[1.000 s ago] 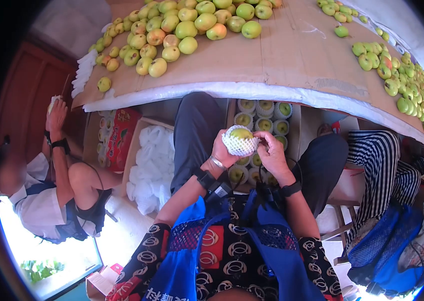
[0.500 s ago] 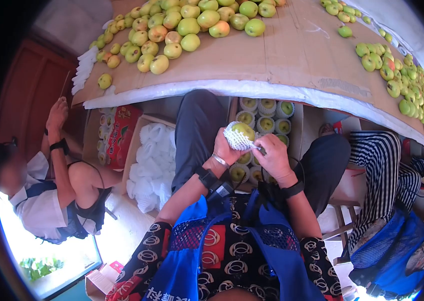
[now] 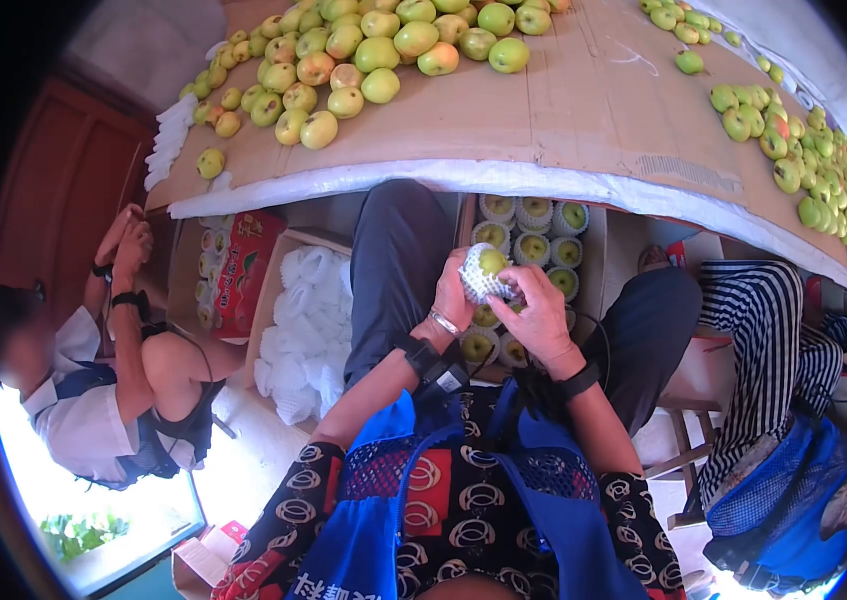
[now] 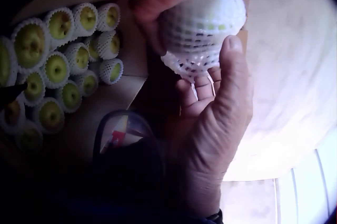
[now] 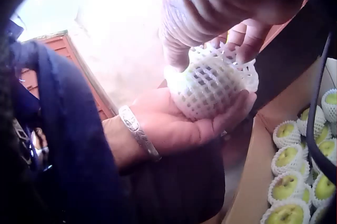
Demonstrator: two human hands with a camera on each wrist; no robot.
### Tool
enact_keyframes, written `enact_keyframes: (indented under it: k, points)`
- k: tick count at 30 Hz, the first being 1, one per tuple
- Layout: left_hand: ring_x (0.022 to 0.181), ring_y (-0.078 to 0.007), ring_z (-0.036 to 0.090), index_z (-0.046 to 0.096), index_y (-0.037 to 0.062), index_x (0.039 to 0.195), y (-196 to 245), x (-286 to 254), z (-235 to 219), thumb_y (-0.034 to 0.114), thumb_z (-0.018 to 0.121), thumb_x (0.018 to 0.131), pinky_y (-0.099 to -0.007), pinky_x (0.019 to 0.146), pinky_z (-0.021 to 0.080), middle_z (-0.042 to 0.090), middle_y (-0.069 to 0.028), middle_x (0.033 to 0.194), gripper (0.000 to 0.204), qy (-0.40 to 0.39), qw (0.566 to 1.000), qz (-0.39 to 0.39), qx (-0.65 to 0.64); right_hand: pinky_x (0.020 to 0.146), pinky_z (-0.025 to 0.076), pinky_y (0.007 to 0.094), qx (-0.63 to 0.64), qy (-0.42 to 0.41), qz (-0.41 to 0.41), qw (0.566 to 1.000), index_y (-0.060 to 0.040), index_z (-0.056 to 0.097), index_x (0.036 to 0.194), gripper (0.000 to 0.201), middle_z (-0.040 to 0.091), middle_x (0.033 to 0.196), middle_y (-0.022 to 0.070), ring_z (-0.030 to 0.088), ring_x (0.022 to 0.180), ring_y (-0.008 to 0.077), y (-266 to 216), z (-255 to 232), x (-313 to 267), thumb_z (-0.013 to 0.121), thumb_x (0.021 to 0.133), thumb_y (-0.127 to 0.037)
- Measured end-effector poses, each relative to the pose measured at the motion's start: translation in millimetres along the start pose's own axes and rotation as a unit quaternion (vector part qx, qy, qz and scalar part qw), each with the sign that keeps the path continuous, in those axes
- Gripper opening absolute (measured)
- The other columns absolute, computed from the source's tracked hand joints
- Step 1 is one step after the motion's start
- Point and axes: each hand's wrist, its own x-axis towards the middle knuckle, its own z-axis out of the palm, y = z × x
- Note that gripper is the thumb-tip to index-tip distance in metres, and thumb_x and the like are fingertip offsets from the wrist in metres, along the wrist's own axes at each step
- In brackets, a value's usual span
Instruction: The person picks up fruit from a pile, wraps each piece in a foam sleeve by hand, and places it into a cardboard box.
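Observation:
A green apple (image 3: 493, 262) sits in a white foam net (image 3: 480, 284) over the open box. My left hand (image 3: 450, 297), wearing a silver bracelet (image 5: 138, 132), cradles it, palm beneath and fingers curled round the side in the right wrist view. From the other side my right hand (image 3: 540, 318) has its thumb and fingers on the net's edge, gripping it. In the left wrist view the right thumb (image 4: 231, 58) lies against the mesh (image 4: 192, 37) while the fingers bend beneath it. Much of the apple is hidden by the net and hands.
Below stands a cardboard box (image 5: 247, 176) with rows of netted apples (image 3: 533, 248). Left of my knee, another box holds white foam nets (image 3: 301, 318). Loose apples (image 3: 343, 75) cover part of the cardboard-topped table (image 3: 583, 130). A person (image 3: 93, 400) sits at left; striped trousers (image 3: 743, 340) show at right.
The apple has turned in my left hand. My right fingers pulled out the net's end half a second ago and are now closer over the apple. The person at left has brought both hands together.

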Motion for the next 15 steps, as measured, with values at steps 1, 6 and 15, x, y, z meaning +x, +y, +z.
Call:
enact_keyframes:
  k: [1,6,15]
  points:
    - [0.092,-0.0188,0.057,0.052,0.0050,0.107,-1,-1,-2,0.026,0.038,0.089,-0.0335,0.083,0.046,0.059,-0.0074,0.100,0.031,0.007,1.000,0.009,0.021,0.059,0.047,0.0334,0.008,-0.024,-0.004,1.000,-0.0084,0.054,0.080,0.023,0.055,0.076,0.0071,0.057,0.068,0.0248,4,1,-2,0.071,0.065,-0.010]
    - [0.094,-0.0220,0.057,0.053,0.0043,0.107,-1,1,-2,0.027,0.035,0.089,-0.0355,0.084,0.045,0.060,-0.0084,0.101,0.034,0.013,0.999,-0.014,-0.029,0.052,0.046,0.0257,0.007,-0.026,-0.054,0.998,-0.0045,0.053,0.079,0.023,0.055,0.075,0.0067,0.055,0.055,0.0160,7,3,-5,0.070,0.063,0.000]
    - [0.100,-0.0252,0.056,0.054,0.0035,0.110,4,2,-3,0.031,0.032,0.087,-0.0394,0.089,0.043,0.059,-0.0107,0.107,0.042,-0.069,0.987,-0.015,-0.146,0.063,0.048,0.0325,-0.056,0.037,-0.106,0.992,-0.0064,0.053,0.077,0.020,0.055,0.077,0.0084,0.056,0.074,0.0262,-7,-1,-5,0.068,0.064,-0.006]
